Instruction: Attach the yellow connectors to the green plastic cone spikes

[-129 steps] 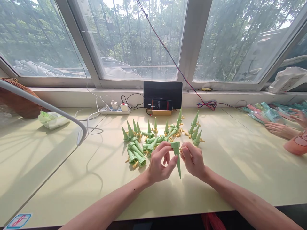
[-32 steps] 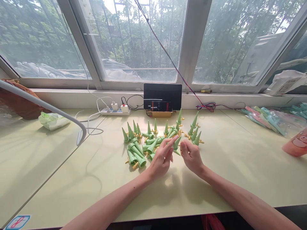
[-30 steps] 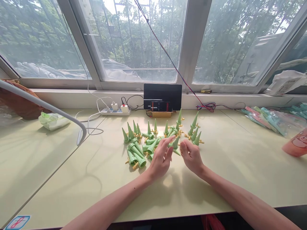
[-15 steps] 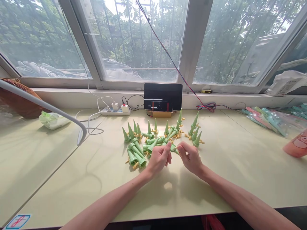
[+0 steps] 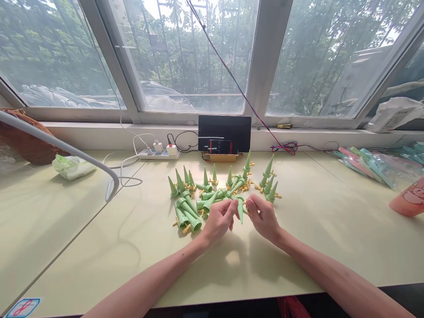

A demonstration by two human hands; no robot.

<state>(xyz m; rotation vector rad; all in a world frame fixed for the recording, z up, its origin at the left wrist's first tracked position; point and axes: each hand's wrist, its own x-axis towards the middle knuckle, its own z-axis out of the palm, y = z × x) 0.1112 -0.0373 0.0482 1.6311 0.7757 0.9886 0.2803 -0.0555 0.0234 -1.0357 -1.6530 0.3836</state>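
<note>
Between my hands is a green plastic plant watering spike (image 5: 240, 211), its pointed end tilted down toward me. My left hand (image 5: 219, 218) is closed with thumb and fingers on the left side of the spike's wide end. My right hand (image 5: 263, 216) is closed in a pinch at the spike's right side, where a bit of yellow valve shows; the fingers cover most of it. Just beyond lies a pile of green spikes (image 5: 188, 213), some flat and some standing on their wide ends. Loose yellow valves (image 5: 243, 187) lie among them.
A phone (image 5: 221, 146) leans on a dark tablet (image 5: 224, 128) at the back. A power strip (image 5: 159, 154) with cables sits left of it. A white curved bar (image 5: 66, 141) reaches in from the left. At right are bagged parts (image 5: 367, 163) and a pink cup (image 5: 409, 198).
The spike between my hands has turned, so its point now hangs down toward me; before, its round wide end faced me. My hands have stayed nearly in place.
</note>
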